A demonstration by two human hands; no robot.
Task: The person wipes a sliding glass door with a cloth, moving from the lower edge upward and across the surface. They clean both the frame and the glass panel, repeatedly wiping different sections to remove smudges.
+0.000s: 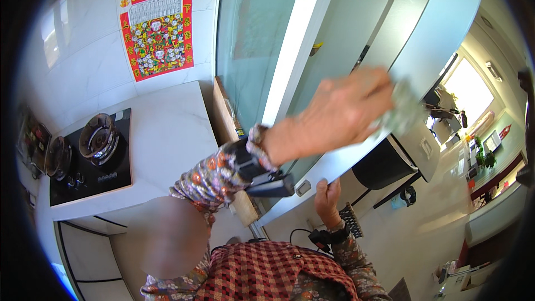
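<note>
My left hand (345, 110) reaches up across the view, shut on a pale green-white cloth (403, 108), blurred by motion. The cloth overlaps the white frame (434, 21) of a glass door; I cannot tell whether it touches it. Lower down, my right hand (328, 200) grips the lower part of the same frame, thumb on the near side and other fingers partly hidden behind it. A recessed metal handle (303, 188) sits in the frame beside it. Frosted greenish glass (255, 29) fills the panels. Dark devices are strapped at both wrists.
To the left, a white counter (167, 121) carries a black gas hob (92, 159) with two burners. A colourful poster (159, 33) with writing hangs on the tiled wall. Beyond the door stand a black chair (384, 163) and a white table (430, 150). A wooden board (225, 108) lines the counter's end.
</note>
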